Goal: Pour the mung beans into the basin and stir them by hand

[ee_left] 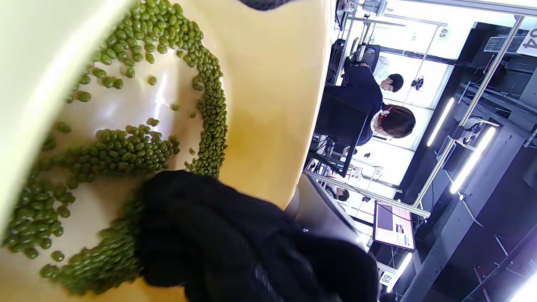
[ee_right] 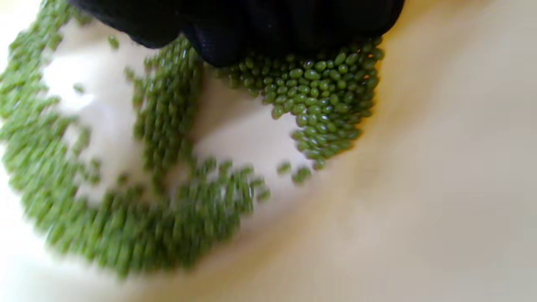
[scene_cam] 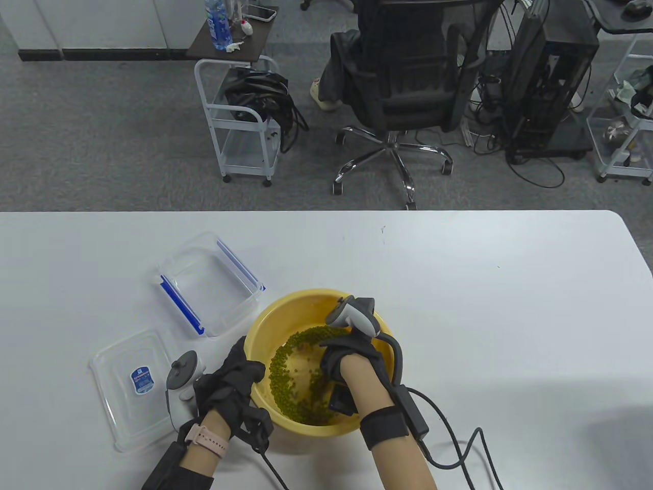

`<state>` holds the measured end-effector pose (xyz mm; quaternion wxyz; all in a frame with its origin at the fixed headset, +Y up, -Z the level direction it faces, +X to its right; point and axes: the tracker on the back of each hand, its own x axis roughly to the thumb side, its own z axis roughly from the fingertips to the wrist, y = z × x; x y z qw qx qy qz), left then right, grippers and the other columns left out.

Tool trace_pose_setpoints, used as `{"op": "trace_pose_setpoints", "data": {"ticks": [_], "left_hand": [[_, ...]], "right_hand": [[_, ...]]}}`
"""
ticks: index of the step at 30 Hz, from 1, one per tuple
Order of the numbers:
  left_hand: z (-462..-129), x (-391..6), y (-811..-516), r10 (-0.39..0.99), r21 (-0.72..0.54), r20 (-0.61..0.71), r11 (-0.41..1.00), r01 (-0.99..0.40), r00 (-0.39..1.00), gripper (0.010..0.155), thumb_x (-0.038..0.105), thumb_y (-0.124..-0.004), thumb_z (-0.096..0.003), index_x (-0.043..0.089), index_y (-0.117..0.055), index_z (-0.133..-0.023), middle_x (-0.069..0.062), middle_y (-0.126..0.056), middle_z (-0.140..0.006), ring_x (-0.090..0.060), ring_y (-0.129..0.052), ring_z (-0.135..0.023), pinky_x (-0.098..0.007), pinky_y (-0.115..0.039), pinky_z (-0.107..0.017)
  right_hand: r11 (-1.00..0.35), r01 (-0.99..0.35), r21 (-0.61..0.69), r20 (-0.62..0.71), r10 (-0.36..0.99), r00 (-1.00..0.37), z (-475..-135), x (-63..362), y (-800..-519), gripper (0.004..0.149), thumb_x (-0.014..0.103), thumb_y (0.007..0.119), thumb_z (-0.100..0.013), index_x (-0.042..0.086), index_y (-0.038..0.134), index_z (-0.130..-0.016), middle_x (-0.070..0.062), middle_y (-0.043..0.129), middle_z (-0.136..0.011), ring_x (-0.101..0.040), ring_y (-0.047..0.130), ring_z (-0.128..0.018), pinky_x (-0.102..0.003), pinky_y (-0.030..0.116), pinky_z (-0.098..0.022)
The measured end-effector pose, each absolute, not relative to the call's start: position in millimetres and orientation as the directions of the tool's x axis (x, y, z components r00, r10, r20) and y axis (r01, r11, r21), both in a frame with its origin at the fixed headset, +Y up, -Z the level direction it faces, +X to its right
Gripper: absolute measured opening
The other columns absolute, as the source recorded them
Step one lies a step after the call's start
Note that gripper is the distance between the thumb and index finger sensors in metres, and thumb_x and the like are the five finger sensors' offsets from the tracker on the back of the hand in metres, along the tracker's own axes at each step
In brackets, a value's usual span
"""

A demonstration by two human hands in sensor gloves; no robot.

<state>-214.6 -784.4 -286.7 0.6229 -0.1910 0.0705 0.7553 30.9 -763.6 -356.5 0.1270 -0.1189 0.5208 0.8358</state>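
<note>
The green mung beans [scene_cam: 298, 380] lie in a ring on the floor of the round yellow plastic basin [scene_cam: 265, 332]. The right hand [scene_cam: 347, 365] reaches down among them — whether its fingers are curled is probably not readable. The left hand [scene_cam: 232, 380] grips the basin's near-left rim. Left of the basin sit an empty clear box [scene_cam: 209, 283] and its lid [scene_cam: 135, 388].

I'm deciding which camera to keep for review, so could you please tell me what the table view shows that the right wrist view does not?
Only the table view shows the left hand gripping the yellow basin's rim, the empty clear container and its lid. Only the right wrist view shows the right hand's fingers touching the beans up close. Both show the mung beans spread inside the basin.
</note>
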Motion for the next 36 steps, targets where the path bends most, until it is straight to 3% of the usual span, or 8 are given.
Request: {"op": "trace_pose_setpoints", "data": {"ticks": [7,12,14,16,20,26,32,36], "left_hand": [[-287,-215,-784,0.913,-0.142,-0.380,-0.219,-0.965,-0.151,0.073,0.003,-0.066,-0.0462,0.006,-0.025,-0.107,-0.026,-0.025,-0.108,-0.053,-0.030,-0.099,-0.063,-0.039,-0.067],[-286,-215,-785,0.914,-0.150,-0.377,-0.220,-0.964,-0.150,0.073,0.003,-0.066,-0.0463,0.007,-0.025,-0.107,-0.026,-0.025,-0.109,-0.053,-0.030,-0.099,-0.063,-0.039,-0.067],[-287,-215,-784,0.914,-0.152,-0.378,-0.221,-0.963,-0.150,0.073,0.003,-0.066,-0.0463,0.006,-0.026,-0.107,-0.026,-0.025,-0.109,-0.053,-0.030,-0.099,-0.063,-0.039,-0.066],[-287,-215,-784,0.914,-0.154,-0.378,-0.221,-0.963,-0.149,0.073,0.003,-0.066,-0.0463,0.006,-0.025,-0.107,-0.026,-0.025,-0.109,-0.053,-0.030,-0.099,-0.063,-0.039,-0.066],[-287,-215,-784,0.914,-0.153,-0.378,-0.221,-0.963,-0.149,0.073,0.003,-0.066,-0.0463,0.006,-0.025,-0.107,-0.026,-0.025,-0.108,-0.053,-0.030,-0.099,-0.063,-0.039,-0.066],[-287,-215,-784,0.913,-0.144,-0.377,-0.223,-0.964,-0.155,0.073,0.003,-0.066,-0.0461,0.006,-0.026,-0.107,-0.026,-0.025,-0.108,-0.053,-0.030,-0.099,-0.063,-0.039,-0.066],[-287,-215,-785,0.913,-0.141,-0.377,-0.221,-0.965,-0.154,0.073,0.003,-0.066,-0.0460,0.006,-0.025,-0.107,-0.026,-0.025,-0.108,-0.053,-0.031,-0.099,-0.063,-0.039,-0.066],[-287,-215,-785,0.912,-0.141,-0.379,-0.227,-0.964,-0.159,0.074,0.003,-0.066,-0.0460,0.006,-0.026,-0.107,-0.026,-0.025,-0.108,-0.053,-0.030,-0.099,-0.063,-0.039,-0.066]], "right_hand": [[-0.241,-0.181,0.954,-0.147,0.150,-0.978,-319,-11,-774,0.048,0.045,0.066,-0.036,0.031,0.061,-0.081,-0.002,0.053,-0.088,-0.029,0.055,-0.081,-0.046,0.053,-0.063],[-0.197,-0.292,0.936,-0.219,0.323,-0.921,-327,-46,-773,0.051,0.043,0.063,-0.041,0.035,0.045,-0.087,0.002,0.034,-0.095,-0.025,0.041,-0.086,-0.043,0.042,-0.068],[-0.246,-0.377,0.893,-0.298,0.307,-0.904,-340,-51,-773,0.052,0.045,0.063,-0.041,0.043,0.040,-0.087,0.017,0.021,-0.098,-0.016,0.029,-0.090,-0.039,0.037,-0.072],[-0.303,-0.418,0.856,-0.329,0.304,-0.894,-357,-51,-771,0.051,0.046,0.062,-0.040,0.045,0.040,-0.086,0.020,0.021,-0.097,-0.013,0.029,-0.090,-0.036,0.035,-0.073],[-0.614,-0.399,0.681,-0.381,0.168,-0.909,-388,-31,-771,0.051,0.048,0.062,-0.038,0.048,0.042,-0.084,0.023,0.022,-0.096,-0.012,0.022,-0.092,-0.037,0.030,-0.073],[-0.620,-0.397,0.677,-0.425,0.111,-0.898,-387,10,-764,0.052,0.045,0.063,-0.039,0.032,0.047,-0.086,-0.001,0.035,-0.093,-0.033,0.039,-0.085,-0.046,0.045,-0.065],[-0.489,-0.395,0.778,-0.415,0.072,-0.907,-368,33,-764,0.052,0.045,0.063,-0.040,0.025,0.050,-0.086,-0.008,0.039,-0.091,-0.035,0.045,-0.083,-0.047,0.049,-0.063],[-0.443,-0.323,0.837,-0.327,0.069,-0.942,-352,27,-765,0.052,0.044,0.064,-0.040,0.023,0.052,-0.085,-0.009,0.041,-0.090,-0.035,0.046,-0.082,-0.048,0.050,-0.062]]}}
